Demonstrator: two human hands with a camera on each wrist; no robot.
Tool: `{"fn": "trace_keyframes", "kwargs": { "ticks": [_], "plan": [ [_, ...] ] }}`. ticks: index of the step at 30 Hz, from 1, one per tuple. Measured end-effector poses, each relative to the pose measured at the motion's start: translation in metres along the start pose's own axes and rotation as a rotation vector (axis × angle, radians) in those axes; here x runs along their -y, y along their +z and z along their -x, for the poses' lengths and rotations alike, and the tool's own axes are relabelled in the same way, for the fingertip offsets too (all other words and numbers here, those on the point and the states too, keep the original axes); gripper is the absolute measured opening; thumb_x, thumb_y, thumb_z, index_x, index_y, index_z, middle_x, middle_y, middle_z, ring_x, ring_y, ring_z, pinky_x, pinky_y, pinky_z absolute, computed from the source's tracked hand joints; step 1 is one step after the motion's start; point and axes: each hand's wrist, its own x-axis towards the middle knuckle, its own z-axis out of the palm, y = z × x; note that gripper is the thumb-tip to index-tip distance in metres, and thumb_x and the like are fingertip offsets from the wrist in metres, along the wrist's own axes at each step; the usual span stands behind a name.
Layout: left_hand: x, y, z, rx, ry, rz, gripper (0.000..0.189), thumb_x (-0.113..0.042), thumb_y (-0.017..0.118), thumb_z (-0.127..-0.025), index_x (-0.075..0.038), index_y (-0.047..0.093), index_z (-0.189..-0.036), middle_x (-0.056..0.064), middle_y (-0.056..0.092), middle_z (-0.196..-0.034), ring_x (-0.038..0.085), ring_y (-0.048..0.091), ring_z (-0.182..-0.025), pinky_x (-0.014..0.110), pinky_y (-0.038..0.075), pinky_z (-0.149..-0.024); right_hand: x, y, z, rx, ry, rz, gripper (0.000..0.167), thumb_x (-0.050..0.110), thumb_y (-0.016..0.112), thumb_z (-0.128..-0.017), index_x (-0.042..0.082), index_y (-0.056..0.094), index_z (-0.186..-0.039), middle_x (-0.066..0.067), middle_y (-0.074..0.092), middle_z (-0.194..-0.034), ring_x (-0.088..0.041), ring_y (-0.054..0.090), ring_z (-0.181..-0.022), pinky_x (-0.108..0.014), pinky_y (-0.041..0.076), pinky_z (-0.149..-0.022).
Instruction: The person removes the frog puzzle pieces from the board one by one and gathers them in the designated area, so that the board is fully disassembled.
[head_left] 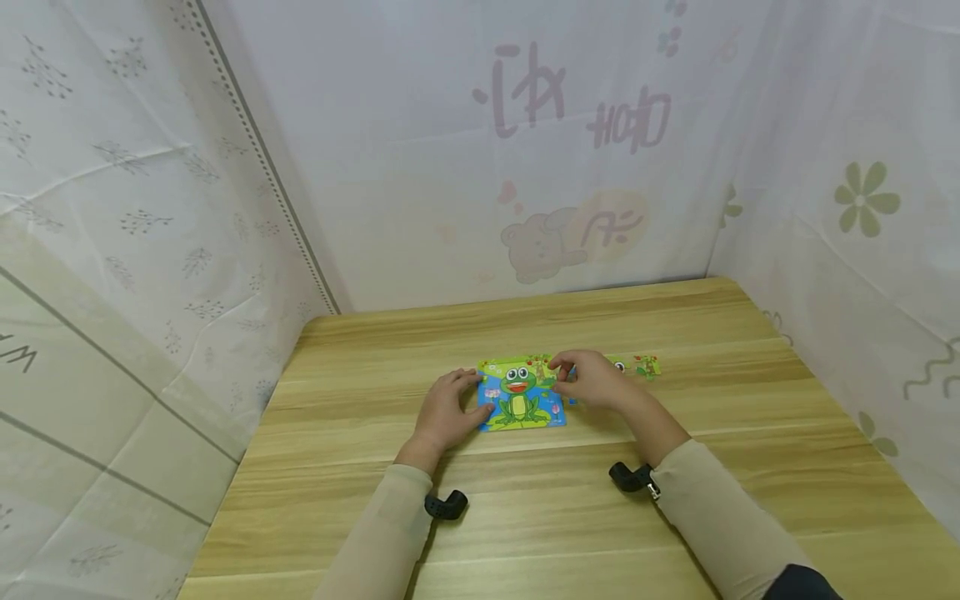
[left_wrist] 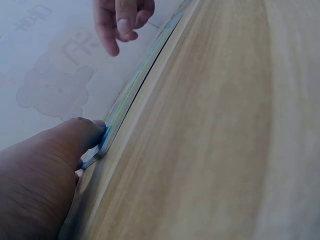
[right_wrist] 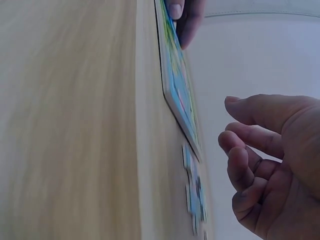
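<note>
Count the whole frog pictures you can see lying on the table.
1: the frog picture lies on the table. To its right, the right grip partly hides puzzle pieces; another may be hidden there.

Both forearms [head_left: 378, 529] extended, left fingers [head_left: 456, 380] outstretched, right fingers [right_wrist: 240, 167] loosely curled

Head view moderately bright, evenly lit by diffuse light; source cannot be told. Faint sheen spread on tabletop [head_left: 525, 508], soft shadows cast along left sleeve [head_left: 382, 533] and right sleeve [head_left: 723, 517]. Cloth walls [head_left: 82, 200] stretched toward frame edges by wide lens. Wrist views dimmer, bluish, low in contrast; wood grain smeared by softness. Left hand [left_wrist: 45, 172] shaded in left wrist view, cloth print there washed out.
</note>
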Motion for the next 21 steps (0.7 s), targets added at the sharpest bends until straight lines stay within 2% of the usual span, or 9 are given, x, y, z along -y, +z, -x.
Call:
{"fn": "trace_keyframes", "kwargs": {
  "ticks": [12, 18, 21],
  "plan": [
    [0.002, 0.000, 0.000, 0.009, -0.004, -0.025, 0.063, -0.052, 0.077, -0.090, -0.021, 0.063, -0.144, -0.005, 0.053, -0.153, 0.024, 0.045, -0.145, 0.046, 0.037, -0.121, 0.012, 0.017, -0.017, 0.024, -0.005, 0.036, 0.047, 0.019, 0.082, -0.091, 0.005, 0.067, -0.134, 0.001, 0.064, -0.094, -0.012, 0.051, -0.061, -0.028, 0.045, -0.055],
    [0.002, 0.001, -0.001, 0.016, -0.011, -0.028, 0.064, -0.053, 0.077, -0.090, -0.022, 0.062, -0.144, -0.005, 0.053, -0.154, 0.024, 0.044, -0.146, 0.046, 0.037, -0.121, 0.014, 0.023, -0.022, 0.039, 0.007, 0.070, 0.051, 0.020, 0.083, -0.089, 0.008, 0.066, -0.136, 0.002, 0.064, -0.093, -0.014, 0.058, -0.073, -0.032, 0.051, -0.068],
    [0.001, 0.001, -0.001, 0.016, -0.012, -0.027, 0.064, -0.052, 0.077, -0.090, -0.022, 0.062, -0.144, -0.004, 0.053, -0.154, 0.024, 0.044, -0.146, 0.047, 0.038, -0.121, 0.014, 0.026, -0.024, 0.055, 0.014, 0.068, 0.051, 0.020, 0.083, -0.090, 0.008, 0.065, -0.137, 0.002, 0.064, -0.093, -0.014, 0.060, -0.073, -0.033, 0.053, -0.072]
  ]
}}
